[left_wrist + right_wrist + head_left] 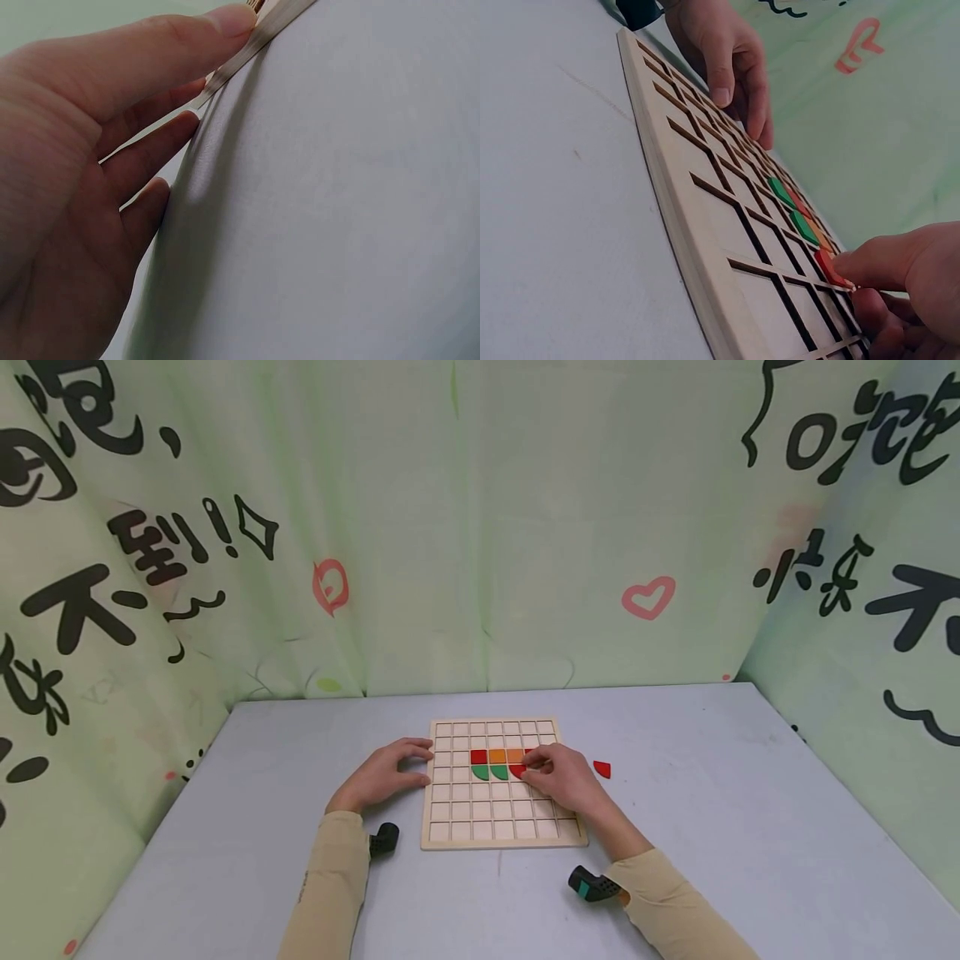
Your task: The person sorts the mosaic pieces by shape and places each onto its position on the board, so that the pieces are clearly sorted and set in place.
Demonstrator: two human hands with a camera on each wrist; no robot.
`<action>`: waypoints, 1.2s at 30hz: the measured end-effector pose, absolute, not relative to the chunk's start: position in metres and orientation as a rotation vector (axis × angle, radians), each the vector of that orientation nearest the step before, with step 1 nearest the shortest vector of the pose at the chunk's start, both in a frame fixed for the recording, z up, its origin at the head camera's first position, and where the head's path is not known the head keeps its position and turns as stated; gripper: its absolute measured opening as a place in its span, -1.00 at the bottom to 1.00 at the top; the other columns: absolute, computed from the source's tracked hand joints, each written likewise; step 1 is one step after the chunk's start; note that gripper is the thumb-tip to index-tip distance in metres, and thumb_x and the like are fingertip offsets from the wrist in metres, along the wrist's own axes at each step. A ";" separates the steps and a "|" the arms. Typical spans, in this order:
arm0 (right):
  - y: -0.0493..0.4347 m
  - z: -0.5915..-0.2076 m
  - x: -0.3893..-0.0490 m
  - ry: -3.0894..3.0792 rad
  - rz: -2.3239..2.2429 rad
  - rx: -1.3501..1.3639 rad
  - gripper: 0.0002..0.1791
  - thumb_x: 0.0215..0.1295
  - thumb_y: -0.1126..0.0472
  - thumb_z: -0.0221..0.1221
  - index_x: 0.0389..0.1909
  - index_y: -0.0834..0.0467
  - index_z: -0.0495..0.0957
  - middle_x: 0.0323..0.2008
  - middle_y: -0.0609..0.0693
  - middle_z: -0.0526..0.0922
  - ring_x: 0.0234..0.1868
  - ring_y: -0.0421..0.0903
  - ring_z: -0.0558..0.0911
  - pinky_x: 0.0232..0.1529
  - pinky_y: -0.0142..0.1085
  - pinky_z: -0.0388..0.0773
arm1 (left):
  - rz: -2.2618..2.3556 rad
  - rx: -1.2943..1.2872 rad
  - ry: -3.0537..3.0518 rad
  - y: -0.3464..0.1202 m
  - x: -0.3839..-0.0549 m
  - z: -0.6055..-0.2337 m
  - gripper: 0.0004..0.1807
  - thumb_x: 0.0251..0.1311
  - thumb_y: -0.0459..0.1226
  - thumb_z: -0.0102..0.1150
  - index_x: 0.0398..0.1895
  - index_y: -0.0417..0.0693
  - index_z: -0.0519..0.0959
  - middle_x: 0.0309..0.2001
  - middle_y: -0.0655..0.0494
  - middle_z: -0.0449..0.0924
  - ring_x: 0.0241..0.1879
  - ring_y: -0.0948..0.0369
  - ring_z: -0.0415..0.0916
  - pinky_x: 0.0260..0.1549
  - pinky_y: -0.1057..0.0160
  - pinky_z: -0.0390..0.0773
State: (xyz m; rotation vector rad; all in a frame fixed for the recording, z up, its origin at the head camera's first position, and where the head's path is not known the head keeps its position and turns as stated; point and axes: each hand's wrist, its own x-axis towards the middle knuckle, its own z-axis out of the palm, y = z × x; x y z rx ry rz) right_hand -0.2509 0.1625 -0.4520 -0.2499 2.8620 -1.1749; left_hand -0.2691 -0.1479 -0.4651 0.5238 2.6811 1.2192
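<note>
A wooden grid board [502, 843] lies flat on the table. My left hand [385, 775] rests against its left edge, thumb and fingertips touching the frame, fingers loosely extended. Over the right half of the grid, my right hand [564, 778] pinches a red rounded piece [826, 264] at a cell, thumb on top; its other fingers partly hide the cells beneath. To its left, two green quarter-round pieces [490, 772] sit in neighbouring cells. The row above holds a red square [478, 757] and orange squares [506, 756], with another bit of red partly covered by the right hand.
A loose red piece [602, 769] with a curved side lies on the white table [697, 827], right of the board. Printed curtains [555, 543] hang behind the table and along both sides. Each wrist wears a black device [592, 884].
</note>
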 end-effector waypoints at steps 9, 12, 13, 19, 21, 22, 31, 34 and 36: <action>0.187 -0.443 -0.253 2.784 -1.269 -0.137 -0.69 0.29 0.14 0.28 0.01 0.16 0.61 -0.12 0.00 0.64 -0.18 -0.08 0.58 -0.25 -0.32 0.58 | 1.224 0.541 2.683 -0.148 -0.268 -0.464 -0.59 0.13 -0.21 0.39 0.07 -0.09 0.61 0.32 0.09 0.41 0.39 0.01 0.21 0.37 -0.03 0.21; 0.203 -0.440 -0.253 2.817 -1.256 -0.135 -0.64 0.32 0.11 0.25 0.06 0.21 0.58 -0.09 0.06 0.64 -0.11 -0.02 0.58 -0.17 -0.25 0.59 | 1.223 0.538 2.683 -0.148 -0.268 -0.464 -0.58 0.13 -0.22 0.40 0.07 -0.09 0.61 0.32 0.09 0.41 0.39 0.02 0.21 0.37 -0.02 0.21; 0.209 -0.439 -0.252 2.827 -1.250 -0.125 -0.63 0.32 0.10 0.25 0.07 0.20 0.58 -0.07 0.08 0.64 -0.09 -0.01 0.58 -0.14 -0.22 0.59 | 1.222 0.536 2.684 -0.148 -0.268 -0.463 -0.58 0.13 -0.22 0.40 0.07 -0.09 0.62 0.32 0.09 0.41 0.40 0.02 0.20 0.38 -0.02 0.21; 0.246 -0.435 -0.248 2.857 -1.217 -0.022 -0.57 0.36 0.00 0.20 0.13 0.16 0.55 0.03 0.12 0.62 0.00 0.03 0.57 -0.08 -0.18 0.60 | 1.206 0.517 2.687 -0.147 -0.268 -0.463 -0.58 0.13 -0.23 0.39 0.08 -0.08 0.61 0.33 0.11 0.40 0.40 0.04 0.20 0.38 0.00 0.20; 0.257 -0.433 -0.246 2.856 -1.215 0.012 -0.54 0.37 -0.01 0.18 0.16 0.16 0.53 0.06 0.14 0.60 0.02 0.06 0.56 -0.07 -0.17 0.60 | 1.203 0.513 2.685 -0.147 -0.268 -0.463 -0.58 0.14 -0.23 0.39 0.08 -0.08 0.61 0.33 0.12 0.40 0.41 0.04 0.19 0.38 0.00 0.20; 0.262 -0.433 -0.245 2.858 -1.210 0.026 -0.54 0.38 -0.02 0.17 0.17 0.17 0.52 0.08 0.16 0.60 0.04 0.07 0.55 -0.06 -0.15 0.60 | 1.201 0.510 2.684 -0.147 -0.268 -0.463 -0.58 0.14 -0.22 0.39 0.09 -0.08 0.61 0.33 0.12 0.39 0.41 0.05 0.19 0.39 0.01 0.20; 0.287 -0.440 -0.238 2.886 -1.096 0.025 -0.51 0.36 0.04 0.20 0.16 0.28 0.51 0.06 0.26 0.58 0.02 0.15 0.52 0.00 -0.01 0.57 | 1.201 0.517 2.684 -0.147 -0.268 -0.465 -0.58 0.14 -0.21 0.39 0.09 -0.08 0.61 0.33 0.13 0.39 0.41 0.05 0.19 0.38 0.00 0.21; 0.287 -0.444 -0.238 2.905 -1.055 -0.015 -0.52 0.34 0.07 0.22 0.14 0.30 0.52 0.02 0.26 0.60 0.00 0.16 0.53 0.02 0.02 0.56 | 1.200 0.525 2.683 -0.148 -0.268 -0.464 -0.58 0.14 -0.22 0.39 0.09 -0.08 0.61 0.33 0.12 0.39 0.40 0.04 0.19 0.38 -0.01 0.21; 0.286 -0.446 -0.239 2.921 -1.037 -0.044 -0.53 0.32 0.09 0.24 0.12 0.32 0.53 -0.02 0.26 0.62 -0.02 0.15 0.54 0.01 0.04 0.55 | 1.198 0.531 2.684 -0.148 -0.268 -0.464 -0.57 0.14 -0.22 0.39 0.09 -0.09 0.61 0.33 0.11 0.39 0.41 0.04 0.19 0.38 -0.01 0.21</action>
